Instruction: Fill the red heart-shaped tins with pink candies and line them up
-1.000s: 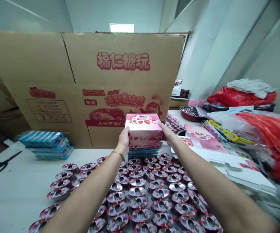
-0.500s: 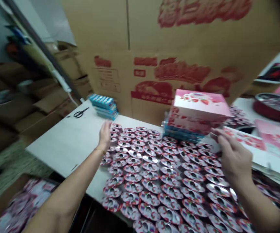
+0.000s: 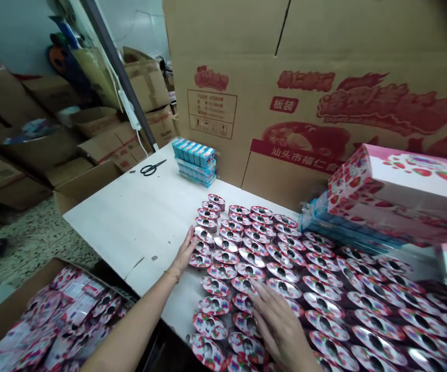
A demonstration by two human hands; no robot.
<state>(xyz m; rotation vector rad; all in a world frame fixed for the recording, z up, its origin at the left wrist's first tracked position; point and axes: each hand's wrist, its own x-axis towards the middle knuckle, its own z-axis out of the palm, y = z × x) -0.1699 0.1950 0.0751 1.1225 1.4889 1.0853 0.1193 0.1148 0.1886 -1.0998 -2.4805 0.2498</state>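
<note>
Several small foil-topped candy cups point(image 3: 270, 258) cover the white table point(image 3: 138, 217) in rows. My left hand point(image 3: 186, 252) lies open, fingers straight, against the left edge of the cups. My right hand point(image 3: 280, 323) rests flat and open on top of cups near the front edge. A pink strawberry-printed box point(image 3: 405, 181) sits on a stack of pink and blue boxes point(image 3: 347, 227) at the right, apart from both hands.
A large printed cardboard carton point(image 3: 304, 88) stands behind the table. A stack of blue boxes point(image 3: 194, 160) and black scissors point(image 3: 152, 167) lie at the far left corner. A carton of more cups point(image 3: 53, 320) sits on the floor at lower left, with brown boxes point(image 3: 103, 144) beyond.
Both hands let go of the pink box on the stack and came down onto the cups. The view swung left and down.
</note>
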